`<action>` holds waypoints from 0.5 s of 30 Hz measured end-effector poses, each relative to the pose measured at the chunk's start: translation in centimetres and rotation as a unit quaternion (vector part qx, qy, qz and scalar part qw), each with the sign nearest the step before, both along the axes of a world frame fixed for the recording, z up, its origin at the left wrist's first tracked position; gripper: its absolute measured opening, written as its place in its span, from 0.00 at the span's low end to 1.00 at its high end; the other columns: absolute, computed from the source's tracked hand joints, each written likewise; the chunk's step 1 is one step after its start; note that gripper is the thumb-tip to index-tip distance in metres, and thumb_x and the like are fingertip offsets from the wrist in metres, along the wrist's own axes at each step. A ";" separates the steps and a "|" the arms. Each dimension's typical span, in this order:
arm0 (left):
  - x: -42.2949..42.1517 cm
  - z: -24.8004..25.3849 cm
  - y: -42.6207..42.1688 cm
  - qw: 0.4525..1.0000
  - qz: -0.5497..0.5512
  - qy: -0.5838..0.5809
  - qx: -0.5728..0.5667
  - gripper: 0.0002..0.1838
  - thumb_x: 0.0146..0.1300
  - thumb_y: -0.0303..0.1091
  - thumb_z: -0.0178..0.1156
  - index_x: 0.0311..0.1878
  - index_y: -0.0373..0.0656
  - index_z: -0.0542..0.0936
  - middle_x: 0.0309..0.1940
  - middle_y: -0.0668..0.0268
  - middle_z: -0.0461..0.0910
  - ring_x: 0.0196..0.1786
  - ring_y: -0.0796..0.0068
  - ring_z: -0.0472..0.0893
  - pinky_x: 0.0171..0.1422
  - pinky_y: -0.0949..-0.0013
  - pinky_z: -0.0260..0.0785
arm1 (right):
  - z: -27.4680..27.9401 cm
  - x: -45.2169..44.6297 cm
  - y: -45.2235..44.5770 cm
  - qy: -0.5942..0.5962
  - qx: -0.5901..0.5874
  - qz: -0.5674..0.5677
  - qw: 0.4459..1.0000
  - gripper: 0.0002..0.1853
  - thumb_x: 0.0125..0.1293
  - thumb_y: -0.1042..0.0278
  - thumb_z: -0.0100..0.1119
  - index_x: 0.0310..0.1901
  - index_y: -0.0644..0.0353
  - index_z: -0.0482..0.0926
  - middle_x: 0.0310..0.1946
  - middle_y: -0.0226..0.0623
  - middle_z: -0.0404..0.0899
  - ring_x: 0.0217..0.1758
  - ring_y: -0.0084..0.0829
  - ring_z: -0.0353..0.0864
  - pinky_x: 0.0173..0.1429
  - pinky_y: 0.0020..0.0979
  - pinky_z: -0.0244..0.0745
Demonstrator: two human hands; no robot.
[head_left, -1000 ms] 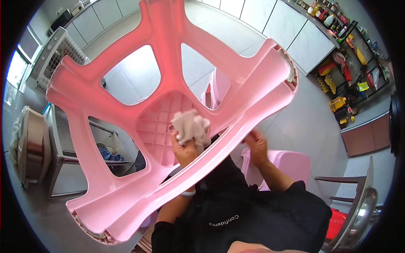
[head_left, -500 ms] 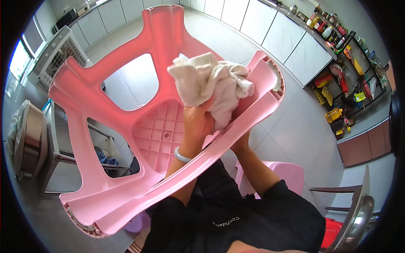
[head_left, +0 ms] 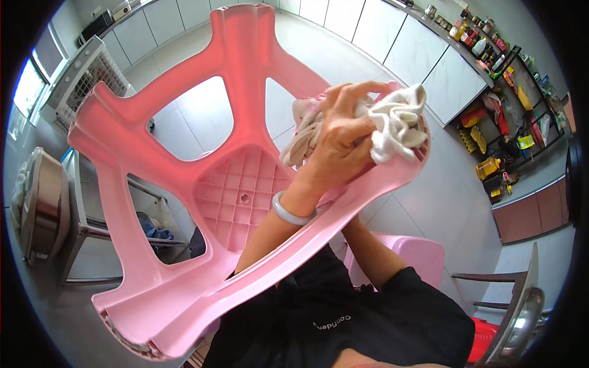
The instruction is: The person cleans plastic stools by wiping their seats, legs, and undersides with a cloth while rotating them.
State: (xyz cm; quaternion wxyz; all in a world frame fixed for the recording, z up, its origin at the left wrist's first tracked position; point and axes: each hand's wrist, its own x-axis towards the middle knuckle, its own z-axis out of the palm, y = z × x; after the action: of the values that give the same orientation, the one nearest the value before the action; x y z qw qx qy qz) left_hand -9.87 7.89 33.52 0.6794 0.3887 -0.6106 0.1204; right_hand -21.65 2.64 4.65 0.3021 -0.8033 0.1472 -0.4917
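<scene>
A pink plastic stool (head_left: 244,80) is turned on its side, its legs toward me and its ribbed seat underside in the middle of the view. My left hand (head_left: 343,132), with a grey bangle on the wrist, is closed around a crumpled white cloth (head_left: 399,122). It presses the cloth at the end of the stool leg on the right. The cloth bunches out on both sides of the fingers. My right hand (head_left: 353,222) reaches behind that same leg. Only the wrist and forearm show there; its fingers are hidden by the stool.
Behind my right arm is another pink plastic piece (head_left: 423,257). A metal stand (head_left: 92,245) and a brown basin (head_left: 49,202) are at the left. On the right are a rack of bottles and food (head_left: 515,122) and a wooden chair (head_left: 521,288). White cabinets (head_left: 405,37) line the back.
My left hand has moved right and up with the cloth, from the inside of the leg onto its end. The stool has shifted slightly. My right hand has slipped further out of sight.
</scene>
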 end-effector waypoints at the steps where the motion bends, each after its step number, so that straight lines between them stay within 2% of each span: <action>1: -0.2 -0.9 0.1 1.000 -0.001 -0.008 0.002 0.09 0.53 0.29 0.63 0.39 0.48 0.86 0.58 0.59 0.75 0.59 0.56 0.67 0.66 0.54 0.53 | 0.0 -0.4 0.1 0.000 0.006 0.006 1.000 0.28 0.64 0.64 0.64 0.62 0.68 0.68 0.55 0.50 0.73 0.57 0.48 0.74 0.61 0.46 0.70; 5: -1.2 -5.0 0.7 0.999 -0.010 -0.039 0.022 0.10 0.55 0.31 0.62 0.41 0.46 0.85 0.59 0.56 0.74 0.61 0.54 0.66 0.68 0.54 0.53 | 0.2 -1.4 0.5 -0.006 0.027 0.036 0.999 0.30 0.62 0.62 0.66 0.62 0.67 0.67 0.56 0.49 0.72 0.57 0.47 0.74 0.61 0.45 0.70; 8: -1.7 -7.7 1.2 0.998 -0.021 -0.019 0.047 0.11 0.56 0.32 0.62 0.42 0.44 0.85 0.60 0.54 0.73 0.63 0.52 0.65 0.69 0.55 0.53 | 0.3 -1.7 0.6 -0.010 0.041 0.054 0.998 0.32 0.61 0.61 0.67 0.63 0.66 0.66 0.56 0.48 0.72 0.57 0.45 0.74 0.61 0.44 0.71; 12: -2.0 -11.3 2.4 0.989 -0.060 0.098 0.095 0.12 0.58 0.34 0.61 0.44 0.43 0.84 0.60 0.51 0.71 0.65 0.50 0.64 0.70 0.55 0.53 | 0.3 -1.6 0.1 -0.018 0.050 0.075 0.996 0.34 0.60 0.60 0.69 0.63 0.65 0.66 0.56 0.47 0.72 0.57 0.43 0.74 0.61 0.43 0.71; 15: -2.2 -15.7 3.9 0.945 -0.132 0.257 0.151 0.13 0.59 0.35 0.61 0.46 0.41 0.83 0.61 0.48 0.70 0.66 0.48 0.64 0.71 0.55 0.53 | 0.3 -1.3 0.0 -0.029 0.057 0.092 0.994 0.36 0.59 0.59 0.71 0.64 0.65 0.65 0.56 0.46 0.71 0.57 0.42 0.73 0.61 0.42 0.71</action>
State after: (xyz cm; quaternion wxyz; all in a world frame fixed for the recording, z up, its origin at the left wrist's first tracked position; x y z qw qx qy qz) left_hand -12.06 11.83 17.82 0.7567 0.4201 -0.4719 -0.1681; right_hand -22.94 2.60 4.93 0.3953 -0.7801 0.0918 -0.4762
